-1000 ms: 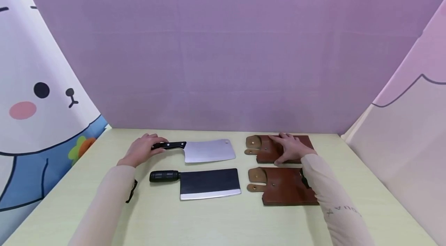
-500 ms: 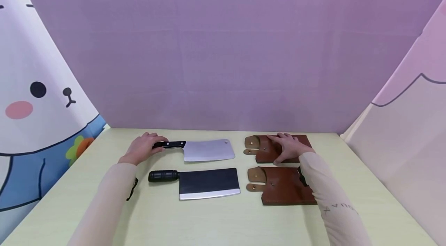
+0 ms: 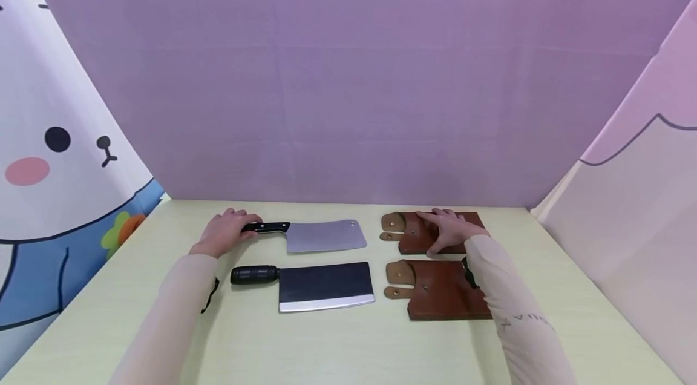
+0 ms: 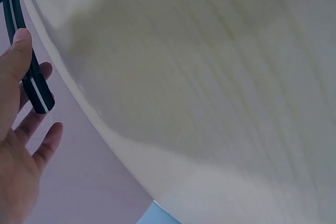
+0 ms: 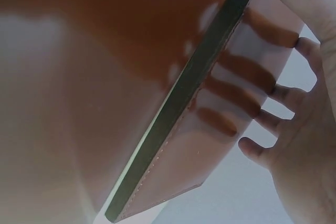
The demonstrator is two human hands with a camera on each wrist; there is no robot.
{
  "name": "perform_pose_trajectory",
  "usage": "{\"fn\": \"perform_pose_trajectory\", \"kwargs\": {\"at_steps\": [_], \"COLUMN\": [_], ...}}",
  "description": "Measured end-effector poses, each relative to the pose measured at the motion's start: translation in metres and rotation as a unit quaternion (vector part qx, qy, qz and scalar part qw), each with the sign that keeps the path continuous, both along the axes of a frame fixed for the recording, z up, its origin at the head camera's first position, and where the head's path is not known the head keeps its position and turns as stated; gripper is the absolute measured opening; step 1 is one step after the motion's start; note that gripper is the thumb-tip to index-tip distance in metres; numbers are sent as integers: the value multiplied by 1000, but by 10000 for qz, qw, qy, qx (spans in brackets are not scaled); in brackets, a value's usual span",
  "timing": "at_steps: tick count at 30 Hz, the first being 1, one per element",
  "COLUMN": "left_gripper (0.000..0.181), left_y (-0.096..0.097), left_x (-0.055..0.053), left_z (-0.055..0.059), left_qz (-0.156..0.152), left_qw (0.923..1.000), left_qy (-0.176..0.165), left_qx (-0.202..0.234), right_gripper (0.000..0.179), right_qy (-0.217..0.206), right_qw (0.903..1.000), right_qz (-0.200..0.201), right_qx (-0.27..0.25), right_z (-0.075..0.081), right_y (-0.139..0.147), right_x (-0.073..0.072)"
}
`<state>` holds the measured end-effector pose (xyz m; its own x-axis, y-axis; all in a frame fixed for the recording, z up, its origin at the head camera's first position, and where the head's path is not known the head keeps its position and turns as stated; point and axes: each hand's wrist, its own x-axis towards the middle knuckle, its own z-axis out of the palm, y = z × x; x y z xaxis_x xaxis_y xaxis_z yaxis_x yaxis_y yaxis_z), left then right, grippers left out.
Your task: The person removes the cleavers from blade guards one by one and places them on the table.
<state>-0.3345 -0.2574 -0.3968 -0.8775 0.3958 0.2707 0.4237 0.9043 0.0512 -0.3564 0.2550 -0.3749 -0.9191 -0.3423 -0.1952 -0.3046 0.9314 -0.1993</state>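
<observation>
In the head view my left hand (image 3: 225, 232) pinches the black riveted handle of a silver cleaver (image 3: 327, 236), thumb and fingers about the handle in the left wrist view. Nearer me lies a second cleaver (image 3: 327, 288), with a dark blade, bright edge and black ridged handle. My right hand (image 3: 449, 231) spans the far brown leather knife sheath (image 3: 411, 246), thumb at its near edge and fingertips at its far edge. A second leather sheath (image 3: 443, 297) lies closer, partly behind the right sleeve. Both sheaths have tan flaps and straps with snaps, pointing left.
The pale wood-grain table (image 3: 327, 348) meets a purple cloth backdrop (image 3: 348, 100) at its far edge. A cartoon-printed cloth (image 3: 71, 203) hangs at the left, and a pale pink one (image 3: 653, 203) at the right.
My left hand has shifted slightly right, and the silver cleaver's blade has tilted a little, looking narrower and darker. My right hand stays on the far sheath. The head view has drifted slightly.
</observation>
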Motion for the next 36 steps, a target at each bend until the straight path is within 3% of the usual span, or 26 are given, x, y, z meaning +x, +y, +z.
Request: {"fn": "perform_pose_trajectory", "kwargs": {"at_steps": [14, 36], "left_gripper": [32, 33], "left_y": [-3, 2], "left_x": [-4, 0], "left_z": [-9, -8], "left_qz": [78, 214], "left_qw": [9997, 9988], "left_qy": [-249, -428], "left_qx": [35, 93], "right_gripper": [101, 102], "right_qy": [-182, -427], "right_qw": [9998, 9979], "right_qz": [-50, 149], "right_qx": [29, -470], "right_z": [-3, 2], "right_y": [-1, 3], "right_x": [-6, 0]}}
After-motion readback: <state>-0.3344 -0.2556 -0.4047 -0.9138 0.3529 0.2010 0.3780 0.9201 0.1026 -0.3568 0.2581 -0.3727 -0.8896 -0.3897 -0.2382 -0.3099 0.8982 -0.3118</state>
